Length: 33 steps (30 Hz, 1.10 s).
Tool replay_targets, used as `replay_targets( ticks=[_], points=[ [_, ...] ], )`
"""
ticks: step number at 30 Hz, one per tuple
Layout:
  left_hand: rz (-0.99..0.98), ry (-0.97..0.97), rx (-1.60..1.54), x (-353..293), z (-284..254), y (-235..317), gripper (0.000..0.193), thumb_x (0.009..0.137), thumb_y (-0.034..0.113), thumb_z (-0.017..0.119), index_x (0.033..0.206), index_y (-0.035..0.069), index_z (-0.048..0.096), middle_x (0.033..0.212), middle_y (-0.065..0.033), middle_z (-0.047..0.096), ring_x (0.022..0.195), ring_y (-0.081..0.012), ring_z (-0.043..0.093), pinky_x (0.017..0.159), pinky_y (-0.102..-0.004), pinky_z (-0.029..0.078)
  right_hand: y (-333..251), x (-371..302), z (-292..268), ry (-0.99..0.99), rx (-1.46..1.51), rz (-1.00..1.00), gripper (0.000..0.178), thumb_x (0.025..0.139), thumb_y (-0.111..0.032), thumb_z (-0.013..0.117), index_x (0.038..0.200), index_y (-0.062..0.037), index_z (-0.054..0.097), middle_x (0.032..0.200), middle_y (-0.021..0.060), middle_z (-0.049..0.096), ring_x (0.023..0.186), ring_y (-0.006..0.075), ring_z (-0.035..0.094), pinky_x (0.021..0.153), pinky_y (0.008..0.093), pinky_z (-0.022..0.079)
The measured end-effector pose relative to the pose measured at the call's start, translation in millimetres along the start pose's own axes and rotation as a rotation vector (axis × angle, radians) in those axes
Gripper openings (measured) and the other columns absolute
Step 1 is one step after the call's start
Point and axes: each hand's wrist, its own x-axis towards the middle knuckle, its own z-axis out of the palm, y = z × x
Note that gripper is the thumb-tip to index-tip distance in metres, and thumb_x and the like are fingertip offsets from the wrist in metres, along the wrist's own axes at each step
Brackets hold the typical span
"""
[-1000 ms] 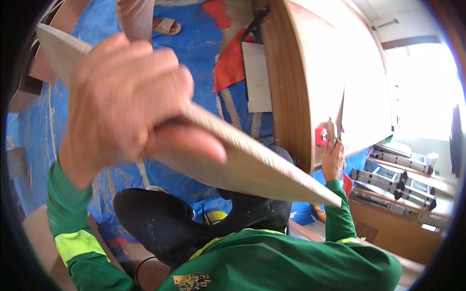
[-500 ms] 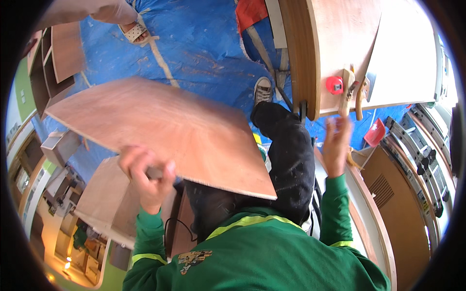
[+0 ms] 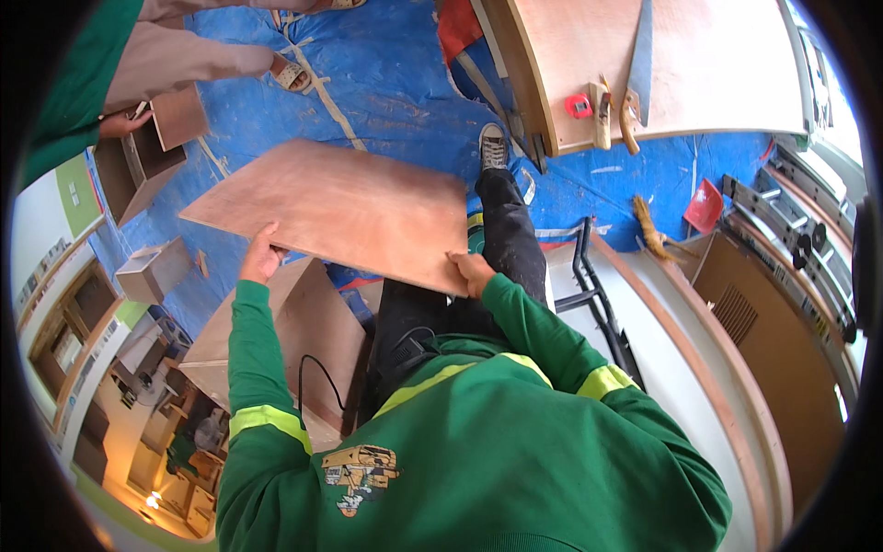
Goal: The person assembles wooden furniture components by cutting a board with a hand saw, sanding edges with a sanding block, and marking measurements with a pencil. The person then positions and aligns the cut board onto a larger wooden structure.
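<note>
In the head view, you hold a flat, reddish-brown, four-sided plywood board [image 3: 349,207] in the air, over your thighs and a blue plastic floor sheet [image 3: 395,83]. Your left hand [image 3: 261,255] grips the board's near edge toward its left corner, the fingers bent onto the wood. Your right hand [image 3: 472,273] is closed on its near right corner, fingertips on the upper face.

To your right stands a bench with a pale wooden top [image 3: 717,101]. Near its near left corner lies a red, rounded tape measure [image 3: 578,106]. Just right of it, a tool with a pale wooden handle [image 3: 601,120] lies at the near edge; its working end is too small to tell. Next along comes a handsaw [image 3: 641,74], its brown wooden handle at that edge and its long grey blade running toward the far edge.

Beside your left forearm sits a light-brown plywood box [image 3: 276,322]. At the upper left, a co-worker's hand [image 3: 126,122] is at an open brown wooden box [image 3: 152,166].
</note>
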Motion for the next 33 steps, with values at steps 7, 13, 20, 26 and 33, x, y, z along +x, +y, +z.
replay_targets(
  ticks=[7,13,20,26,33],
  points=[
    [0.128,-0.149,-0.021,-66.0,-4.0,-8.6,0.023,0.102,0.023,0.068,0.116,0.005,0.066,0.115,-0.0096,0.072,0.099,-0.0200,0.072,0.077,-0.0375,0.062,-0.4,-87.9,-39.0,0.041,-0.090,-0.302,0.041,0.102,-0.025,0.075,0.121,0.0112,0.070,0.098,0.0101,0.075,0.073,0.0179,0.070,0.060,0.0369,0.055],
    [0.268,-0.117,-0.183,-250.9,14.0,-29.3,0.036,0.103,0.025,0.069,0.132,0.003,0.066,0.127,-0.0085,0.072,0.114,-0.0211,0.070,0.093,-0.0363,0.059,49.5,-190.2,-107.8,-0.025,-0.026,-0.559,0.033,0.103,-0.022,0.072,0.113,0.0095,0.074,0.098,0.0120,0.077,0.076,0.0168,0.073,0.064,0.0349,0.058],
    [0.413,-0.189,-0.202,-337.1,59.8,4.9,0.039,0.103,0.021,0.070,0.136,0.002,0.065,0.129,-0.0085,0.071,0.114,-0.0208,0.071,0.091,-0.0360,0.060,47.1,-268.6,-143.1,-0.058,0.096,-0.685,0.035,0.106,-0.026,0.070,0.113,0.0079,0.074,0.100,0.0096,0.078,0.083,0.0154,0.073,0.075,0.0323,0.059],
    [0.622,-0.237,-0.006,-381.7,136.5,83.2,0.047,0.100,0.025,0.071,0.138,-0.002,0.063,0.133,-0.0126,0.069,0.118,-0.0247,0.070,0.098,-0.0405,0.059,39.0,-253.9,-158.4,-0.100,0.222,-0.644,0.038,0.104,-0.030,0.073,0.106,0.0075,0.076,0.092,0.0108,0.077,0.072,0.0175,0.072,0.067,0.0338,0.058],
    [0.720,-0.246,0.139,-474.9,213.5,158.0,0.050,0.100,0.026,0.069,0.138,-0.006,0.061,0.133,-0.0144,0.068,0.120,-0.0258,0.070,0.099,-0.0403,0.058,11.7,-316.8,-182.6,-0.190,0.297,-0.551,0.039,0.103,-0.034,0.074,0.105,0.0056,0.078,0.088,0.0093,0.077,0.069,0.0185,0.071,0.064,0.0367,0.056]
  ],
)
